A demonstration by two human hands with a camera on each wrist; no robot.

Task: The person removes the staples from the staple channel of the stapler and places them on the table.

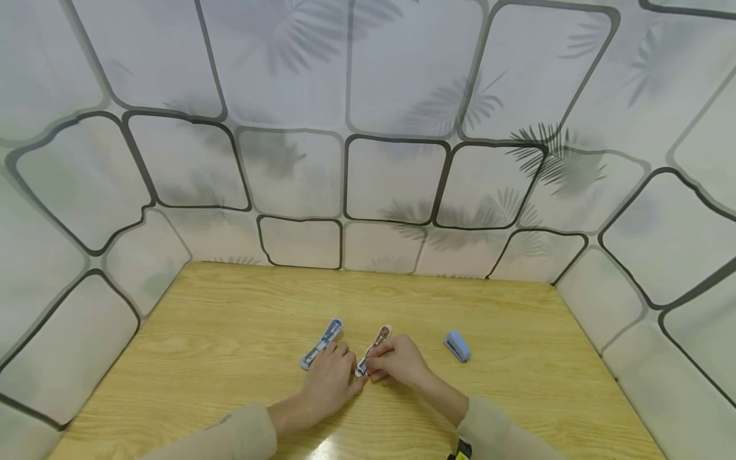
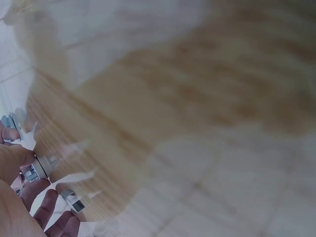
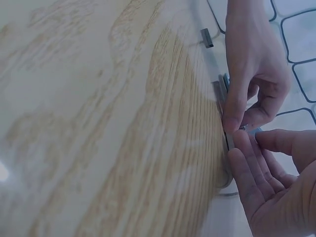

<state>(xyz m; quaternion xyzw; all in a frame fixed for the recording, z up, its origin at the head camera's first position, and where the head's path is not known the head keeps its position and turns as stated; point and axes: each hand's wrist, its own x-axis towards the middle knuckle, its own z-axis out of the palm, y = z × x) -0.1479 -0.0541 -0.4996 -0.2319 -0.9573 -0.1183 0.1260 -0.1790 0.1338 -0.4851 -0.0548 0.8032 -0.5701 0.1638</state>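
A long, narrow pink case (image 1: 384, 332) with rounded ends lies on the table between the two hands, small pieces showing inside it. My left hand (image 1: 330, 377) holds its near end, with the thumb along the end and the other fingers bent. My right hand (image 1: 402, 363) bends over the same case from the right, thumb and fingertips pinching at a small silver piece (image 3: 244, 127) near the left fingertips. Most of that piece is hidden by fingers. A similar blue case (image 1: 330, 332) lies just beyond the left hand, which overlaps its side.
A small blue stapler (image 1: 457, 346) lies to the right of the right hand. The wooden table (image 1: 259, 294) meets patterned wall cloth (image 1: 391, 179) at the back and sides. A black and yellow object (image 1: 462, 450) shows by the right sleeve at the bottom edge.
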